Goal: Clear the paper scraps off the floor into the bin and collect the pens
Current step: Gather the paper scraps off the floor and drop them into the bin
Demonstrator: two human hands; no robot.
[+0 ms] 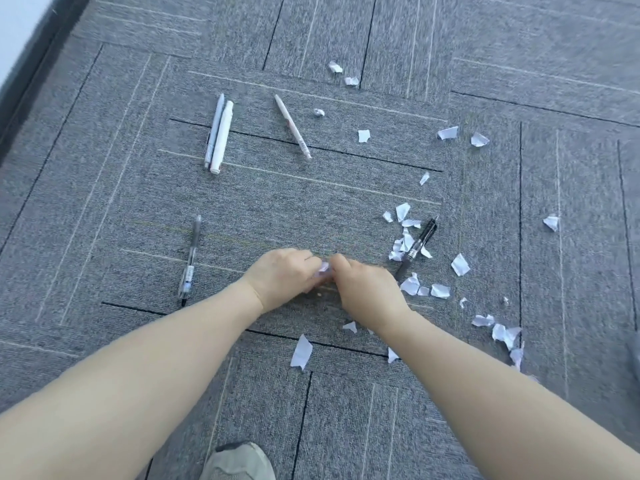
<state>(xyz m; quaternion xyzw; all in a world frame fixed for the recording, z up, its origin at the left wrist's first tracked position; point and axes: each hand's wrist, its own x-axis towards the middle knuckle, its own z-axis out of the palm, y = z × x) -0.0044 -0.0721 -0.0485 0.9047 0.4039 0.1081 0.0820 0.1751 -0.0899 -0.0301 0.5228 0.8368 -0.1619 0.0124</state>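
My left hand [282, 273] and my right hand [363, 287] meet over the grey carpet, fingers curled, with a small white paper scrap [324, 267] pinched between them. Several white paper scraps [440, 291] lie scattered on the right, and a larger scrap [302, 351] lies between my forearms. A black pen [417, 245] lies among scraps right of my right hand. A clear pen [190, 259] lies to the left. Two white pens [218, 133] lie side by side farther off, and a third white pen [292, 126] lies slanted beside them.
Grey carpet tiles [138, 202] cover the floor. A dark skirting edge [31, 74] runs along the far left. A shoe toe [239, 462] shows at the bottom. No bin is in view.
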